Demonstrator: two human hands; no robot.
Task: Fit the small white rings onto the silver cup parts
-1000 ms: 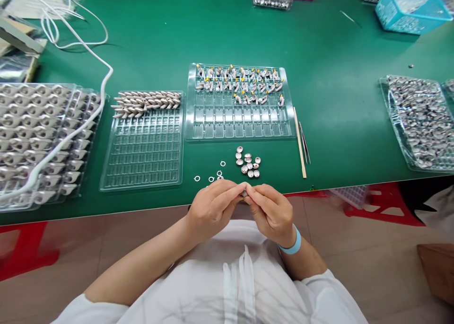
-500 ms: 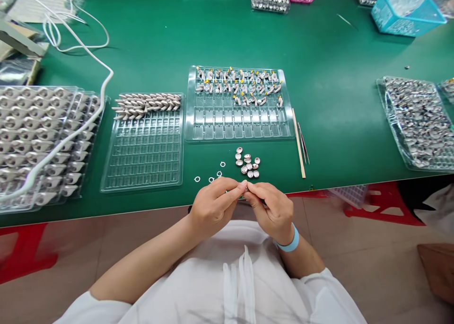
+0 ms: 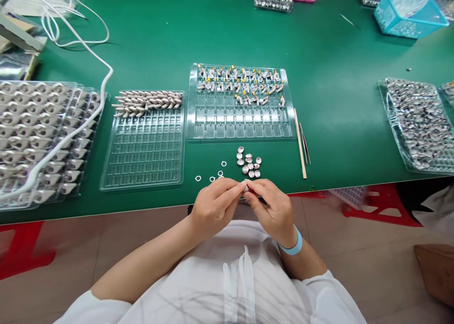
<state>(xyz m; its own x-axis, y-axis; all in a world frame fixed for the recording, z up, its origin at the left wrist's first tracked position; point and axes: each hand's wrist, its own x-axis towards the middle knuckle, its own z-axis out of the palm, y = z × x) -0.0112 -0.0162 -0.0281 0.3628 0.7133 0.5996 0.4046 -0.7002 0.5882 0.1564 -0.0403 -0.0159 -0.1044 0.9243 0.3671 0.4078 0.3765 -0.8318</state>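
My left hand (image 3: 214,205) and my right hand (image 3: 272,209) meet fingertip to fingertip at the table's front edge. Both are closed in a pinch on one small metal part (image 3: 246,188), mostly hidden by the fingers. Just beyond them lies a loose group of round silvery caps (image 3: 245,169). Several thin metal rings (image 3: 198,178) are scattered to the left of these, close to my left hand. Farther back, a clear tray (image 3: 241,132) carries curved metal pieces with yellow tips (image 3: 244,86) in its back rows.
Left of centre, another clear tray (image 3: 142,172) holds slanted metal pieces (image 3: 149,101). Stacked trays of metal parts (image 3: 31,139) stand far left under a white cable (image 3: 88,118). A wooden stick (image 3: 301,144) and tweezers (image 3: 305,144) lie right. Blue basket (image 3: 407,23) sits back right.
My hands stay together in nearly the same place. The fingers have shifted slightly, and a little more of the small metal part shows between them. The camera view has moved a little.
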